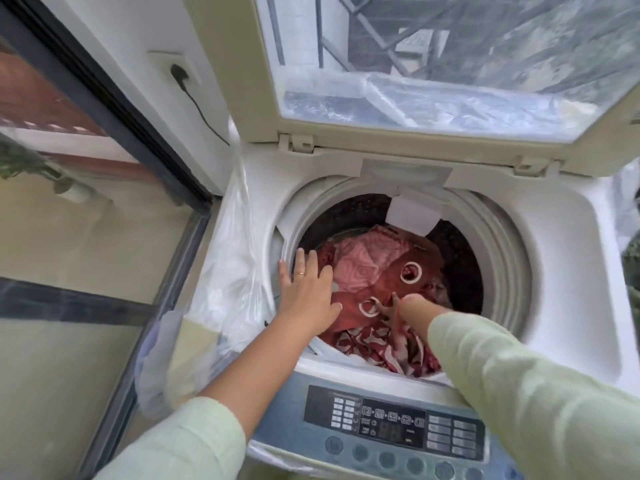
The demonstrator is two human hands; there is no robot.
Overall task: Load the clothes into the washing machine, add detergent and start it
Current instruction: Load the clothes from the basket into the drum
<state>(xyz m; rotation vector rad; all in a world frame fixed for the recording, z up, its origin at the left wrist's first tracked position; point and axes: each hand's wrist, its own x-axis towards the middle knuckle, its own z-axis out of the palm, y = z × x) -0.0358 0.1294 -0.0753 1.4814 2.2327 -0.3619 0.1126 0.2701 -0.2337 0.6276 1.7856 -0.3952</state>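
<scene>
A white top-loading washing machine [571, 237] stands with its lid [242, 81] raised. Red and pink patterned clothes [374, 268] fill the drum, and a red-and-white printed piece [374, 348] hangs over the front rim. My left hand [308, 289] lies flat with straight fingers on the drum's left rim and the cloth's edge. My right hand [401, 306] reaches down into the drum among the red cloth; its fingers are mostly hidden by the wrist and fabric. The control panel [391, 424] with buttons and a display sits at the machine's front.
A clear plastic cover [228, 271] hangs down the machine's left side. A wall socket with a black plug and cord [180, 74] is on the white wall behind. A dark-framed glass door [104, 109] stands at the left.
</scene>
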